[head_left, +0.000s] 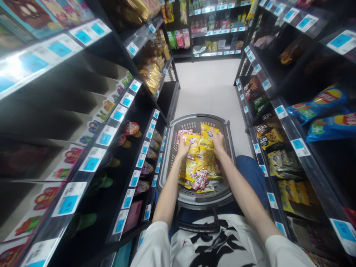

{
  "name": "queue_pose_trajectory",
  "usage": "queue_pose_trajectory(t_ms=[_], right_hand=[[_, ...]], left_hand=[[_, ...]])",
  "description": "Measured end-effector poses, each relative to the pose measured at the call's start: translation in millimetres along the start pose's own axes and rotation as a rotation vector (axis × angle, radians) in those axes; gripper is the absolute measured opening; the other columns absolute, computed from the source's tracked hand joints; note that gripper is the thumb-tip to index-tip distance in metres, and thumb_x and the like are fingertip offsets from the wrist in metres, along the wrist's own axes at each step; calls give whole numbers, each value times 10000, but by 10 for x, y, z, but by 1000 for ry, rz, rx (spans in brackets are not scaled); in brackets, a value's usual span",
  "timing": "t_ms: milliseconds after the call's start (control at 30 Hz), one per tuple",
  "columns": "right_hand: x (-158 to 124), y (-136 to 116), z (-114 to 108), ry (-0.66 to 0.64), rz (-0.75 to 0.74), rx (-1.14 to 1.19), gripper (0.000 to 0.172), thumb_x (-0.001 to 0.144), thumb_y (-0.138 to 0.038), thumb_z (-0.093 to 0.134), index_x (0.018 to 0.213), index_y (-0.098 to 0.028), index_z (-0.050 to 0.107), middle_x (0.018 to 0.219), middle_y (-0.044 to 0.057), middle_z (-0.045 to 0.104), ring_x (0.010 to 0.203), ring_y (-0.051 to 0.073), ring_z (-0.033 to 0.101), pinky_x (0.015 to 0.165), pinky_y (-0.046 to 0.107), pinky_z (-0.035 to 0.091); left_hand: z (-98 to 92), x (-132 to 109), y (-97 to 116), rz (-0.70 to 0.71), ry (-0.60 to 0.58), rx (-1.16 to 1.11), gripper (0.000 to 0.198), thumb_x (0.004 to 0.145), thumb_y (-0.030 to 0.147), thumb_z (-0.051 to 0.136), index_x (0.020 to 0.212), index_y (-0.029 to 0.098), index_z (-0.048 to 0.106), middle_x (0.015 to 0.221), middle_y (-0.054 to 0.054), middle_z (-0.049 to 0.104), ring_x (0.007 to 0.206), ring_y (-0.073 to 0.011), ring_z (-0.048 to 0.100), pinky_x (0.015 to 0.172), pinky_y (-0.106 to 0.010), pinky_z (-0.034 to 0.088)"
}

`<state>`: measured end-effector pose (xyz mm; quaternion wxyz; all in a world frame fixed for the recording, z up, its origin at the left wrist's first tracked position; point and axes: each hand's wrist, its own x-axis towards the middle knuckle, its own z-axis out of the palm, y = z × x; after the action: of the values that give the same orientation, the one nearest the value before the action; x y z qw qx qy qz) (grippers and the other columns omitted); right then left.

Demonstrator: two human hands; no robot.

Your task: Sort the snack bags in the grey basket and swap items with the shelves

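Both my hands reach into a grey shopping basket (167,174) that sits in front of my body. My left hand (183,148) is closed on a yellow snack packet (194,139) near the basket's left side. My right hand (218,140) grips another yellow snack packet (206,129) toward the far right part of the basket. Below and between the hands lie several more yellow packets. A pink-and-white packet (199,179) rests on top of them near the front, and a red-and-white packet (183,132) shows behind my left hand.
Shelves with price tags (91,164) line the aisle's left side. On the right, shelves hold blue chip bags (332,126) and yellow packets (292,191). Pale floor (208,85) runs ahead to a back shelf (219,31). The basket's black handle (198,225) hangs toward my shirt.
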<state>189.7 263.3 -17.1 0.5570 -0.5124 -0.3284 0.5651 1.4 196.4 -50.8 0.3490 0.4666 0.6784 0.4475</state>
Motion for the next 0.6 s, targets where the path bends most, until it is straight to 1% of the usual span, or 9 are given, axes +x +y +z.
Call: queue_pose_trajectory(t_ms=[67, 100, 133, 167, 233, 300, 400, 467, 600], right_hand=[[-3, 11, 0, -2, -14, -14, 554, 657, -662, 820, 865, -178, 650, 791, 23, 725, 739, 195, 678, 650, 294, 547], [-5, 17, 1, -5, -21, -21, 562, 651, -655, 828, 887, -174, 658, 819, 31, 735, 760, 201, 685, 669, 302, 555], [-7, 22, 1, -9, -29, -27, 571, 641, -646, 837, 907, -170, 667, 846, 40, 744, 779, 207, 690, 687, 309, 561], [-8, 27, 1, -14, -35, -33, 581, 630, -638, 847, 924, -167, 673, 871, 48, 752, 797, 212, 694, 703, 315, 564], [-7, 35, -1, -21, -46, -43, 596, 606, -622, 865, 935, -163, 677, 907, 63, 759, 822, 217, 696, 729, 323, 566], [-3, 42, -4, -18, -56, -51, 606, 591, -617, 873, 936, -160, 674, 926, 72, 760, 832, 218, 693, 750, 330, 565], [2, 49, -3, -15, -67, -51, 620, 601, -634, 859, 951, -160, 668, 945, 76, 760, 836, 217, 691, 770, 340, 564], [0, 49, 2, -15, -68, -52, 621, 606, -640, 853, 954, -161, 665, 950, 76, 760, 836, 216, 689, 772, 340, 561], [-17, 24, 14, -22, -65, -59, 629, 591, -658, 853, 929, -164, 660, 910, 62, 743, 820, 211, 671, 750, 326, 543]], left_hand=[[-21, -6, 62, 71, 33, -45, 732, 937, 417, 736, 1584, 245, 441, 1638, -105, 466, 1577, -273, 372, 1328, -440, 297], [-34, -10, 94, 101, 39, -62, 727, 941, 402, 722, 1592, 259, 434, 1660, -82, 441, 1605, -256, 322, 1344, -408, 260], [-44, -15, 124, 130, 37, -75, 698, 948, 394, 702, 1584, 256, 452, 1663, -74, 439, 1613, -251, 306, 1352, -399, 238], [-53, -20, 152, 154, 27, -86, 654, 954, 393, 685, 1559, 239, 493, 1649, -82, 460, 1606, -258, 322, 1355, -411, 229], [-59, -30, 198, 189, -12, -100, 582, 940, 407, 694, 1473, 196, 595, 1583, -114, 538, 1559, -287, 406, 1349, -449, 247], [-56, -42, 229, 207, -52, -108, 618, 871, 417, 780, 1423, 174, 641, 1532, -136, 585, 1498, -315, 483, 1328, -477, 298], [-47, -65, 252, 217, -86, -117, 878, 707, 365, 925, 1491, 173, 578, 1551, -150, 554, 1467, -341, 510, 1299, -492, 358], [-43, -77, 255, 220, -98, -125, 1011, 641, 321, 964, 1539, 183, 520, 1580, -152, 516, 1471, -345, 504, 1289, -489, 378], [-34, -75, 239, 229, -106, -132, 1054, 624, 257, 950, 1566, 200, 480, 1621, -140, 467, 1511, -342, 456, 1312, -485, 342]])
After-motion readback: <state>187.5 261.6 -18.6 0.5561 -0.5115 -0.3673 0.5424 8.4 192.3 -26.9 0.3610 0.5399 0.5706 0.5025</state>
